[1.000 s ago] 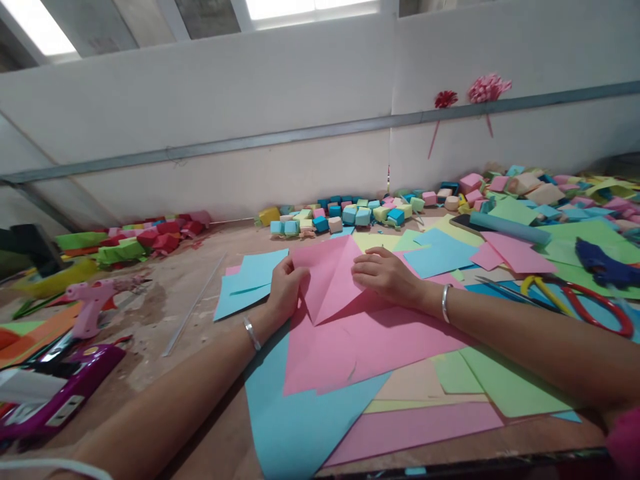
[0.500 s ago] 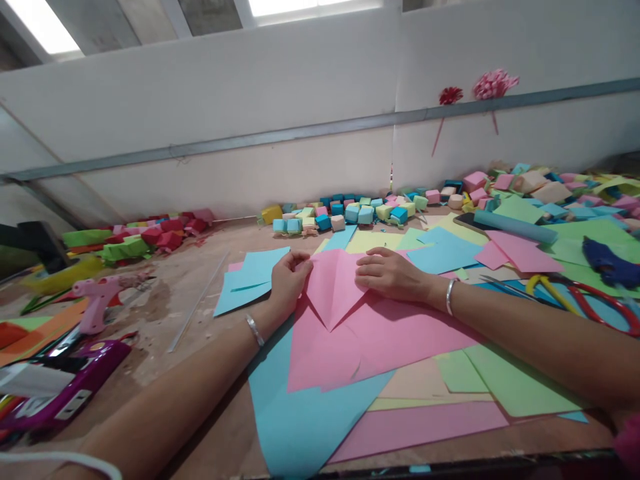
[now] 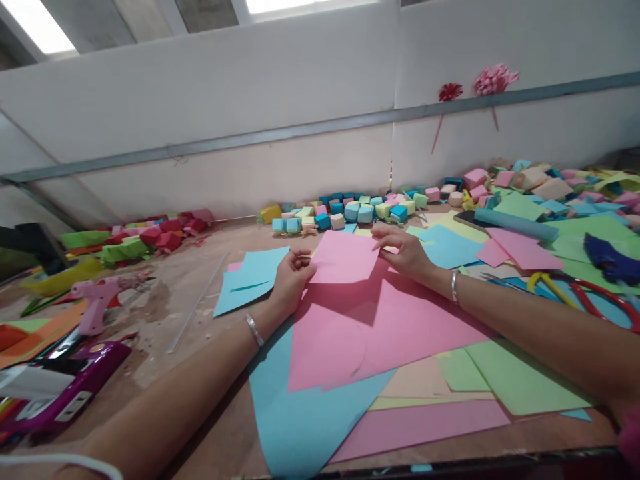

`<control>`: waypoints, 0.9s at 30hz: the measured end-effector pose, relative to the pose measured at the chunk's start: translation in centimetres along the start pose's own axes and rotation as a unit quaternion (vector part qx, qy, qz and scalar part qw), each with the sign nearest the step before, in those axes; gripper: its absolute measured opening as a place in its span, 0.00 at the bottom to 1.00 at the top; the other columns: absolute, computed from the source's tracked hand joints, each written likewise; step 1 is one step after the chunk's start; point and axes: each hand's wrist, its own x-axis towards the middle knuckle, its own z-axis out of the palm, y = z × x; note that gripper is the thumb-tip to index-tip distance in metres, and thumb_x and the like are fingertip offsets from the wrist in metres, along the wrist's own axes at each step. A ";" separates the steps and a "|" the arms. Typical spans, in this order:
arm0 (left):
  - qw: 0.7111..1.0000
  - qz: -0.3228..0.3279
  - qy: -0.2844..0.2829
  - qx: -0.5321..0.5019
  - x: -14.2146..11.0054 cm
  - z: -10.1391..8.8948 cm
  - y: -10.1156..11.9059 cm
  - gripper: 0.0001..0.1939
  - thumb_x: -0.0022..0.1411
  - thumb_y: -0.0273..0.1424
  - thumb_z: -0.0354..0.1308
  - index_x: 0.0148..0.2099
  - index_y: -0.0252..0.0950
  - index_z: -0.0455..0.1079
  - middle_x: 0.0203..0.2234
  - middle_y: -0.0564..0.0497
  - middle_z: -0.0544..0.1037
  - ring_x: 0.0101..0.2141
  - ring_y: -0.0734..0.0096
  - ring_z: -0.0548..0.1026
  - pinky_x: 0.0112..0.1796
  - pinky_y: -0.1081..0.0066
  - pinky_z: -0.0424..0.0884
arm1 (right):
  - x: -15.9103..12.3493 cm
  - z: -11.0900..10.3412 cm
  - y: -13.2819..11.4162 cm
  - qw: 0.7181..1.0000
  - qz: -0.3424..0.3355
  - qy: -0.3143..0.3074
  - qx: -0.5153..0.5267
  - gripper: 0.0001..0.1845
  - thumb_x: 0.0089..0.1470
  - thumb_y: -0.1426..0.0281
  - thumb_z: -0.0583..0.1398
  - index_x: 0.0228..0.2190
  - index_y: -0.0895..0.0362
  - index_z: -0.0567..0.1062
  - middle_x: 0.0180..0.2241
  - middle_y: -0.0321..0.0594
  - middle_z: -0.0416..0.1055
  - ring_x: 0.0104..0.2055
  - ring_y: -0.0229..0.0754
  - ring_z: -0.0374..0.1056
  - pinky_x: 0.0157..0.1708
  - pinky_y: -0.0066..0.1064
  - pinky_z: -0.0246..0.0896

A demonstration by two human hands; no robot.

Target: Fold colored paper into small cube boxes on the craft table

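Observation:
A pink paper piece [image 3: 345, 259] is held up between my two hands, its flat face toward me and its lower edge straight. My left hand [image 3: 294, 277] pinches its left edge between thumb and fingers. At the upper right corner, my right hand [image 3: 403, 250] grips it with the fingertips. Beneath lies a larger pink sheet [image 3: 345, 347], shaded by the held piece. Under that, a blue sheet [image 3: 310, 420] reaches toward the front edge. Smaller blue pieces [image 3: 250, 280] lie left of my left hand.
Scissors [image 3: 575, 290] with yellow and red handles lie at right, near a dark blue tool [image 3: 613, 260]. A pink glue gun [image 3: 97, 300] and a purple power strip [image 3: 75, 393] are at left. Small paper boxes [image 3: 350, 212] line the wall; green sheets [image 3: 525, 380] lie at front right.
The pink piece, earlier lying creased with a point toward me, has been lifted and turned, now showing a flat face with a straight lower edge. My right hand has risen slightly.

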 end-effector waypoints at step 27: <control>0.991 -0.040 -0.127 0.030 -0.9 0.2 0.9 0.14 0.47 0.35 0.69 0.35 0.34 0.75 0.28 0.51 0.80 0.28 0.71 0.75 0.31 0.72 0.70 | -0.2 0.4 -1.7 0.986 0.095 -0.135 -0.023 0.16 0.47 0.69 0.61 0.40 0.59 0.73 0.31 0.38 0.73 0.32 0.39 0.69 0.32 0.30 0.62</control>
